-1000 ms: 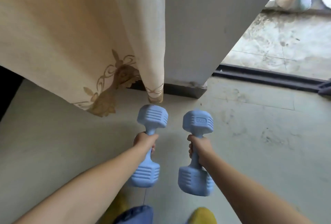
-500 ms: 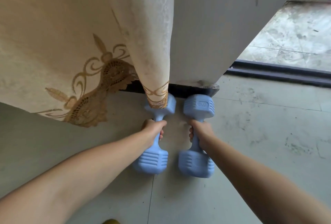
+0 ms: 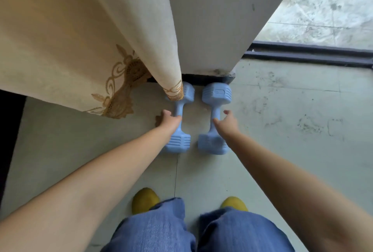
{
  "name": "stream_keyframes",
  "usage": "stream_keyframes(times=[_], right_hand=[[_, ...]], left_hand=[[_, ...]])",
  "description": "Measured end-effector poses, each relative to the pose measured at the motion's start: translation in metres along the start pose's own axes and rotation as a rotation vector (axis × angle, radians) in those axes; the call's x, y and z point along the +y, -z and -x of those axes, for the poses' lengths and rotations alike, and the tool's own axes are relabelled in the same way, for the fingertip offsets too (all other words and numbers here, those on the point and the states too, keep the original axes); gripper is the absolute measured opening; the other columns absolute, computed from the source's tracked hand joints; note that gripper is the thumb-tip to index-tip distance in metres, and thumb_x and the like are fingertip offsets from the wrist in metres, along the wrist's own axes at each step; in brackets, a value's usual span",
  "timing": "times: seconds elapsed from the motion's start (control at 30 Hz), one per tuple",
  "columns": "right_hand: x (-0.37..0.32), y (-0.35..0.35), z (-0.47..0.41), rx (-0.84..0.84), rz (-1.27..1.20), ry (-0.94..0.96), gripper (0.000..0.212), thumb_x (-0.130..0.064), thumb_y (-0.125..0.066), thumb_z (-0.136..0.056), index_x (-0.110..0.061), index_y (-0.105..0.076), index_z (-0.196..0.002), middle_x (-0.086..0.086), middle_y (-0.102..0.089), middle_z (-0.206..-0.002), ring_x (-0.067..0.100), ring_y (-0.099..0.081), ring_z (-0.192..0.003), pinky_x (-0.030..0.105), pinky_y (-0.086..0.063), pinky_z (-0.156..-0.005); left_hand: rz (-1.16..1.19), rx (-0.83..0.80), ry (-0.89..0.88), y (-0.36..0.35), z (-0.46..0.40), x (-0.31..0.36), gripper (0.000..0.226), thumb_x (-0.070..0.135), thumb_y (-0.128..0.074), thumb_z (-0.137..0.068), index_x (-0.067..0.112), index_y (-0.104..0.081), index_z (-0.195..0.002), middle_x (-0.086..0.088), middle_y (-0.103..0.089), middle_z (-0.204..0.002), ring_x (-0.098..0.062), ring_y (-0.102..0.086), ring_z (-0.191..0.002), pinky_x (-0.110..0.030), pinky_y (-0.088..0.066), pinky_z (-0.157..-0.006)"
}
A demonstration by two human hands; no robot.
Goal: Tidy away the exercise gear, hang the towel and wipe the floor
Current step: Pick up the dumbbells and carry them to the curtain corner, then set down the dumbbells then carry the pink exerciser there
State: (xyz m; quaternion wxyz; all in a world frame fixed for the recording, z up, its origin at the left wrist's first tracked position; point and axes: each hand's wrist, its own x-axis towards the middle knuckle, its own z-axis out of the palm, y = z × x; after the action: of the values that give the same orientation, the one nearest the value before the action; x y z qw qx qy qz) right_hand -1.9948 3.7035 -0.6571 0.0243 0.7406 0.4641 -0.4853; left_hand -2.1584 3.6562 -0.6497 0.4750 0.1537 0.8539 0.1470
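Two light blue dumbbells lie side by side on the tiled floor, their far heads against the dark base of a wall pillar. The left dumbbell has its far head partly hidden by a curtain hem. The right dumbbell shows a weight mark on its far head. My left hand touches the left handle with loosened fingers. My right hand hovers at the right handle, fingers spread and holding nothing.
A cream curtain with gold embroidery hangs at the left, down almost to the floor. A dark sliding-door track runs across the right, with a stained balcony floor beyond. My yellow slippers stand below the dumbbells.
Both dumbbells went from carried in the air to lying on the floor against the wall base. Both hands have loosened off the handles.
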Motion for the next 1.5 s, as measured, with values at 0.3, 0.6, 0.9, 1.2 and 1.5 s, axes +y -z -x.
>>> stream_keyframes(times=[0.3, 0.6, 0.9, 1.2, 1.5], right_hand=[[-0.064, 0.113, 0.199, 0.063, 0.419, 0.277, 0.047, -0.026, -0.045, -0.094, -0.016, -0.038, -0.138, 0.012, -0.039, -0.14, 0.031, -0.039, -0.127, 0.043, -0.034, -0.102], [-0.155, 0.229, 0.395, 0.137, 0.804, 0.566, 0.054, -0.037, -0.025, -0.101, -0.024, -0.008, -0.15, 0.002, -0.001, -0.159, 0.021, -0.001, -0.146, 0.048, -0.004, -0.118], [-0.184, 0.254, 0.509, 0.363, 0.796, 0.702, 0.077, -0.038, -0.081, -0.064, -0.02, -0.046, -0.129, 0.008, -0.058, -0.131, 0.026, -0.056, -0.121, 0.056, -0.047, -0.091], [-0.211, 0.243, 0.533, 0.38, 0.998, 0.927, 0.061, -0.04, -0.086, -0.053, -0.023, -0.07, -0.11, 0.005, -0.067, -0.117, 0.024, -0.064, -0.109, 0.054, -0.051, -0.083], [-0.253, 0.234, 0.554, 0.18, 1.205, 1.507, 0.06, -0.036, -0.083, -0.058, -0.02, -0.067, -0.114, 0.008, -0.064, -0.119, 0.026, -0.062, -0.111, 0.056, -0.051, -0.085]], left_hand=[[-0.138, 0.097, -0.277, 0.111, 0.202, 0.066, 0.026, 0.029, -0.043, -0.095, 0.012, -0.055, -0.109, -0.009, -0.056, -0.116, -0.029, -0.054, -0.106, -0.037, -0.045, -0.087], [-0.622, 0.275, -0.763, 0.232, 0.387, 0.147, 0.05, 0.04, -0.035, -0.082, 0.005, -0.059, -0.108, -0.016, -0.061, -0.101, -0.036, -0.06, -0.092, -0.041, -0.048, -0.078], [-0.731, 0.359, -0.777, 0.296, 0.496, 0.156, 0.057, 0.042, -0.036, -0.076, 0.013, -0.056, -0.121, -0.014, -0.063, -0.114, -0.032, -0.063, -0.099, -0.057, -0.049, -0.082], [-0.786, 0.485, -0.672, 0.346, 0.518, 0.121, 0.059, 0.044, -0.035, -0.076, 0.012, -0.063, -0.118, -0.011, -0.063, -0.114, -0.029, -0.06, -0.105, -0.061, -0.047, -0.083], [-0.55, 0.807, -0.293, 0.359, 0.574, 0.066, 0.058, 0.035, -0.071, -0.07, 0.01, -0.06, -0.121, -0.015, -0.063, -0.116, -0.032, -0.063, -0.103, -0.062, -0.048, -0.085]])
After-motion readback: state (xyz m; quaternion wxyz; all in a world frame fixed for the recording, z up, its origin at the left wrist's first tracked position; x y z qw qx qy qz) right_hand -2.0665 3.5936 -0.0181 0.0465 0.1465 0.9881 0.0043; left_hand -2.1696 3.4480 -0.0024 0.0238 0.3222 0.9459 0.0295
